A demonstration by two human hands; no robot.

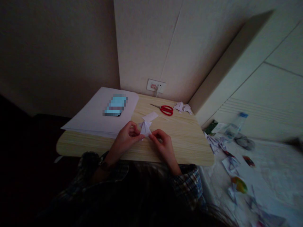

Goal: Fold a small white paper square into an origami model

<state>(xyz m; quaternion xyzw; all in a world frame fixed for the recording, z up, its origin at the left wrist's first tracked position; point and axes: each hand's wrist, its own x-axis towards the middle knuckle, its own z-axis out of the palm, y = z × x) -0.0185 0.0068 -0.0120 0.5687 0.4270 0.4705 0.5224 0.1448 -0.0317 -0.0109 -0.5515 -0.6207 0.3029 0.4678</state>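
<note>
A small folded white paper piece (145,128), triangular with crisp creases, is held just above the table between both hands. My left hand (126,135) pinches its lower left corner with thumb and finger. At the lower right corner, the fingertips of my right hand (163,145) are closed on the same paper. Right behind it a small white paper strip (151,116) lies on the wooden table (184,142). Scissors with red handles (166,110) rest farther back, their blades pointing left.
A stack of white paper sheets (82,116) covers the table's left side, with a blurred phone (115,105) on it. Two folded paper pieces (180,107) sit at the back right. A wall socket (156,85) is behind. On the right, a white surface carries a bottle (236,126) and loose papers.
</note>
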